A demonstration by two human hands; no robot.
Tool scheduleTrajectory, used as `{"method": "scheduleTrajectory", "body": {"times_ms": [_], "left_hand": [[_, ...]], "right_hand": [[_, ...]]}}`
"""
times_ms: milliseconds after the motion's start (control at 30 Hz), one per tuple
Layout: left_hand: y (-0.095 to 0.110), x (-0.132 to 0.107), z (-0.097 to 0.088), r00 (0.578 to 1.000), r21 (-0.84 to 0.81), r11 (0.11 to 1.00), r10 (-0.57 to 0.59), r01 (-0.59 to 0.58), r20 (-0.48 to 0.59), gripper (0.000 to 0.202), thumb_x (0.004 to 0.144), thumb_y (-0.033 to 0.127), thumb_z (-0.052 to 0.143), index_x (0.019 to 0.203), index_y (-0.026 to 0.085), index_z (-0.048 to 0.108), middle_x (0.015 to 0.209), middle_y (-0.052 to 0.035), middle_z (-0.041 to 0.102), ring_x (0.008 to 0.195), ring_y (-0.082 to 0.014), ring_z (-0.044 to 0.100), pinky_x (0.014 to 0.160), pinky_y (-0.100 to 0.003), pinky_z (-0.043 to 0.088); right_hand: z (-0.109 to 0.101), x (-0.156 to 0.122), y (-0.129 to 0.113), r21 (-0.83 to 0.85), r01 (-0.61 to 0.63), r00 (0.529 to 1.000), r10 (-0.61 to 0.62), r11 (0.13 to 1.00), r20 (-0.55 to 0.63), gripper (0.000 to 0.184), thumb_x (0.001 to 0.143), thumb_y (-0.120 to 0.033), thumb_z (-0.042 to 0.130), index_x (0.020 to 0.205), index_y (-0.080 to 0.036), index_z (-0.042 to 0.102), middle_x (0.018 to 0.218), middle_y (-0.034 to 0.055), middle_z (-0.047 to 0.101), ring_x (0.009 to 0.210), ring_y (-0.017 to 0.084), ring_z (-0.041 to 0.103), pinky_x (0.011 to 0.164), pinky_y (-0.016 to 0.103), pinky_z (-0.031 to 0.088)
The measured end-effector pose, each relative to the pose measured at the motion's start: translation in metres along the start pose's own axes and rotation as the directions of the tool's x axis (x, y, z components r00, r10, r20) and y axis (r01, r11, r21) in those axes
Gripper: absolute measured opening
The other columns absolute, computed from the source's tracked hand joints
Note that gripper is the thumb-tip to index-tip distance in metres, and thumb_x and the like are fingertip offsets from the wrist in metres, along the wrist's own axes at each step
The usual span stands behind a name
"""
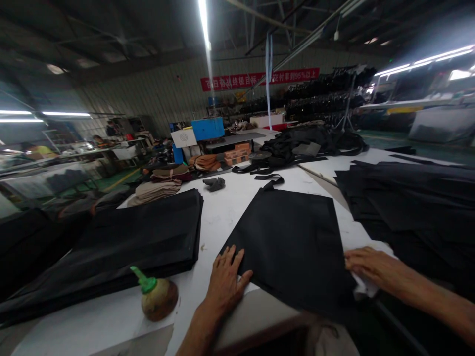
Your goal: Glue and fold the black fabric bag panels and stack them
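Observation:
A black fabric panel (289, 242) lies on the white-topped table in front of me, its near edge hanging over the table edge. My left hand (226, 274) rests flat and open on the panel's left edge, fingers spread. At the panel's right edge, my right hand (365, 264) is closed on a crumpled white cloth (365, 287); its fingertips touch the black fabric. Left of my left hand stands a round, brownish bottle (159, 299) with a green nozzle.
Stacked black fabric panels (163, 227) lie to the left, with more black fabric pieces (415, 198) to the right. Farther back are beige folded fabric (156, 192), a small grey scrap (214, 184), black straps (272, 178) and a blue box (208, 128).

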State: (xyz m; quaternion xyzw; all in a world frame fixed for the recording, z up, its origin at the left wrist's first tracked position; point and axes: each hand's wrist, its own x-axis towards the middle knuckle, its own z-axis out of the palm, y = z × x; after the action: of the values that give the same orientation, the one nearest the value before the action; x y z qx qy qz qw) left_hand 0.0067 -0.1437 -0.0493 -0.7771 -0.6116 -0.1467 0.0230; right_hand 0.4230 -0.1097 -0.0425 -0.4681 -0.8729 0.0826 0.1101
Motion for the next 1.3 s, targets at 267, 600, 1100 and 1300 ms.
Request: {"method": "scheduleTrajectory", "body": {"times_ms": [267, 600, 1100, 1300], "left_hand": [[0.036, -0.049, 0.006, 0.994, 0.158, 0.987, -0.002, 0.019, -0.109, 0.051, 0.084, 0.044, 0.052, 0.131, 0.025, 0.046, 0.128, -0.0115, 0.053, 0.112, -0.0282, 0.051, 0.087, -0.043, 0.043], [0.047, -0.058, -0.002, 0.987, 0.191, 0.975, -0.087, 0.112, -0.134, 0.045, 0.082, 0.046, 0.054, 0.122, 0.024, 0.055, 0.106, -0.0105, 0.058, 0.091, -0.026, 0.055, 0.074, -0.039, 0.046], [0.009, -0.01, 0.01, 0.998, -0.009, 1.0, -0.004, 0.004, 0.07, 0.057, 0.086, 0.051, 0.045, 0.135, 0.023, 0.039, 0.143, -0.0118, 0.036, 0.133, -0.03, 0.03, 0.105, -0.05, 0.029], [0.007, 0.004, 0.01, 0.993, -0.005, 0.994, -0.111, 0.111, 0.04, 0.055, 0.086, 0.046, 0.047, 0.133, 0.017, 0.043, 0.141, -0.0163, 0.039, 0.131, -0.0322, 0.032, 0.104, -0.052, 0.028]], "right_hand": [[0.041, 0.007, -0.054, -0.242, -0.234, 0.948, 0.166, 0.942, -0.271, 0.046, 0.083, -0.048, 0.046, 0.116, -0.021, 0.062, 0.126, 0.0124, 0.056, 0.107, 0.032, 0.056, 0.081, 0.049, 0.048], [0.054, 0.083, -0.047, -0.266, -0.13, 0.984, 0.09, 0.955, -0.155, 0.047, 0.09, -0.045, 0.036, 0.13, -0.025, 0.05, 0.136, 0.0092, 0.048, 0.121, 0.03, 0.045, 0.095, 0.049, 0.035], [0.068, 0.057, -0.047, -0.284, -0.242, 0.954, 0.174, 0.928, -0.246, 0.059, 0.088, -0.056, 0.035, 0.129, -0.016, 0.049, 0.136, 0.0151, 0.045, 0.122, 0.032, 0.043, 0.095, 0.05, 0.034], [0.06, 0.11, -0.039, -0.226, -0.171, 0.974, 0.13, 0.959, -0.187, 0.054, 0.09, -0.052, 0.036, 0.13, -0.019, 0.049, 0.138, 0.0114, 0.044, 0.125, 0.027, 0.04, 0.099, 0.046, 0.031]]}}
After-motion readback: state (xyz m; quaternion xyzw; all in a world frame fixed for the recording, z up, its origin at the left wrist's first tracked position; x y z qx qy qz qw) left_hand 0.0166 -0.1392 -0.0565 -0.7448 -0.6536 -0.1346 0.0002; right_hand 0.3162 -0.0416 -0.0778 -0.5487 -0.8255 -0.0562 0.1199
